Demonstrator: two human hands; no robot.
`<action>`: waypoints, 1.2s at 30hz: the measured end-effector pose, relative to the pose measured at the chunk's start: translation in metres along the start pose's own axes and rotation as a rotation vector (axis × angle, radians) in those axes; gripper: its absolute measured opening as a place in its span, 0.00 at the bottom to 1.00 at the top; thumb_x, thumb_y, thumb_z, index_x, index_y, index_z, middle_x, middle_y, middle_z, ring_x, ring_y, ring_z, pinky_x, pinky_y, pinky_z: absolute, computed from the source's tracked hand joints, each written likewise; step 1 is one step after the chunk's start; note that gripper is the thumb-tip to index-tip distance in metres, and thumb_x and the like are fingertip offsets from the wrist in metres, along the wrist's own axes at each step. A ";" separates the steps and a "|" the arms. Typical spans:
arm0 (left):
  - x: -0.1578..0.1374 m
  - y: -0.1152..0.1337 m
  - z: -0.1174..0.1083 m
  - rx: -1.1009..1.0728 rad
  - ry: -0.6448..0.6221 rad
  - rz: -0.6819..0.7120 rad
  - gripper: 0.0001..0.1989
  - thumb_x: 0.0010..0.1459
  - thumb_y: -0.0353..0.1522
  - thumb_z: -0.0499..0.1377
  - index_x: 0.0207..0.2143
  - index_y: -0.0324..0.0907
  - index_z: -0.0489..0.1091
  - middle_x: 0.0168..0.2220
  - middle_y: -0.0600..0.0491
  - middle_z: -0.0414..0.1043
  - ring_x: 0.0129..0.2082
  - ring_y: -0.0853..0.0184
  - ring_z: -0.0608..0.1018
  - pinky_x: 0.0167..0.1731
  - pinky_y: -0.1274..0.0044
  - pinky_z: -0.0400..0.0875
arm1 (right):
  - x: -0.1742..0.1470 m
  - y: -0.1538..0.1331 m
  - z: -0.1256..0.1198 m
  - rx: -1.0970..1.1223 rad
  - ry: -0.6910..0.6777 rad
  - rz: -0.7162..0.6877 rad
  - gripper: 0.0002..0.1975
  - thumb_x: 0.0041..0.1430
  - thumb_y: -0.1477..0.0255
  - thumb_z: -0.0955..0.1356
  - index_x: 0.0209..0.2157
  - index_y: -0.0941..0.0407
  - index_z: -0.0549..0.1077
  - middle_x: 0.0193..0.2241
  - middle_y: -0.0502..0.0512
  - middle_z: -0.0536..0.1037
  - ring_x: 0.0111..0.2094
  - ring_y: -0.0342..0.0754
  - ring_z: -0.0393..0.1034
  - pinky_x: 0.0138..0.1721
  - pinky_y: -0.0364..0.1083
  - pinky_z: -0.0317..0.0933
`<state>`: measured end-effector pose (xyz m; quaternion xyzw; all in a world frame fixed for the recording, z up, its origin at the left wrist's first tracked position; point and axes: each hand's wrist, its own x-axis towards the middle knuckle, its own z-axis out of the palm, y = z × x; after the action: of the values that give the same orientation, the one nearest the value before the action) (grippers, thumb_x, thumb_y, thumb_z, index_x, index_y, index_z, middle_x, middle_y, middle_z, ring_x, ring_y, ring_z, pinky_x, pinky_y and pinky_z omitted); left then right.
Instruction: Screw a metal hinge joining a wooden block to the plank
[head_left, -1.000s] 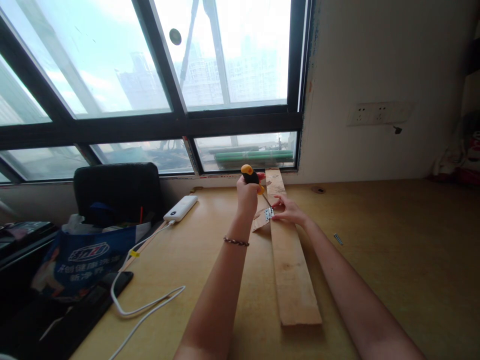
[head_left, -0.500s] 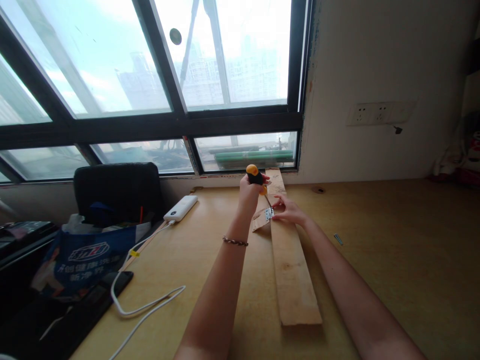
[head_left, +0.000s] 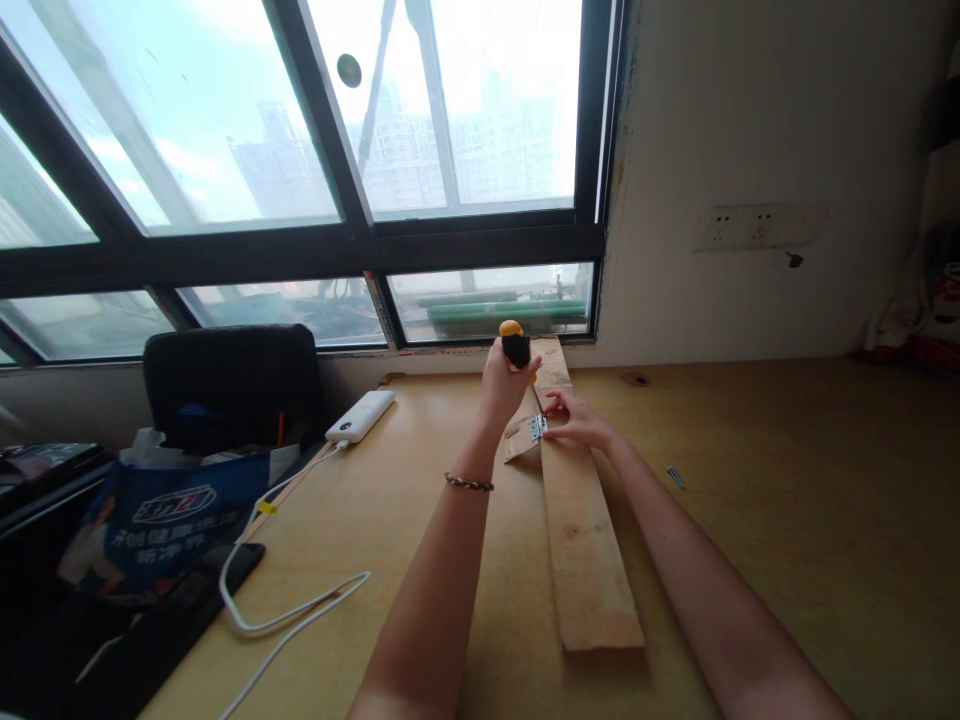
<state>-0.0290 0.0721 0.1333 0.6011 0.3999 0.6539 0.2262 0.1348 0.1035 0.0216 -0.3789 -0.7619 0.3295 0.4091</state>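
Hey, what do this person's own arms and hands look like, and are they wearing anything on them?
Both the left hand and right hand are ungloved, with no sleeves in view. A thin, braided-looking bracelet with dark and light strands circles the left forearm.

The yellowish wooden table (head_left: 780, 540) carries a long plank (head_left: 589, 545), lying flat with its far end towards the window. A small wooden piece (head_left: 519, 442) tilts against the plank's left side. Over to the right lie some slim metal screws (head_left: 676, 477); near the left edge sits a white power bank (head_left: 363, 414), its white cable (head_left: 300, 608) looping across the tabletop.
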 end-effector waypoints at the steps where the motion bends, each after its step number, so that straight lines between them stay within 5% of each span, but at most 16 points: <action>1: 0.000 0.001 -0.002 0.024 0.001 -0.002 0.15 0.36 0.31 0.66 0.27 0.41 0.64 0.26 0.55 0.65 0.28 0.69 0.68 0.29 0.78 0.62 | 0.000 0.000 0.000 0.005 -0.004 0.001 0.33 0.35 0.69 0.75 0.45 0.55 0.62 0.35 0.51 0.72 0.39 0.47 0.69 0.47 0.50 0.61; 14: 0.002 0.016 -0.014 0.078 -0.003 -0.064 0.21 0.26 0.27 0.69 0.25 0.42 0.64 0.22 0.57 0.64 0.29 0.65 0.69 0.31 0.76 0.60 | 0.000 -0.002 0.000 0.025 -0.024 0.002 0.32 0.36 0.71 0.75 0.44 0.55 0.62 0.36 0.51 0.72 0.40 0.48 0.68 0.47 0.51 0.61; 29: -0.005 0.029 -0.010 0.072 -0.095 -0.079 0.22 0.30 0.20 0.65 0.28 0.42 0.60 0.23 0.57 0.65 0.28 0.65 0.72 0.32 0.74 0.63 | 0.000 -0.004 0.001 0.024 -0.018 0.013 0.32 0.35 0.71 0.75 0.44 0.55 0.62 0.36 0.52 0.72 0.41 0.48 0.69 0.48 0.52 0.61; 36: -0.002 0.015 -0.004 -0.016 -0.120 -0.071 0.20 0.36 0.20 0.60 0.31 0.42 0.56 0.26 0.56 0.67 0.27 0.66 0.73 0.29 0.76 0.64 | 0.000 -0.003 0.000 0.037 -0.032 0.012 0.31 0.36 0.72 0.75 0.45 0.55 0.62 0.36 0.52 0.72 0.41 0.48 0.69 0.49 0.52 0.61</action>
<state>-0.0299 0.0606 0.1439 0.6231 0.4014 0.6113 0.2774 0.1340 0.1020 0.0235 -0.3706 -0.7597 0.3521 0.4020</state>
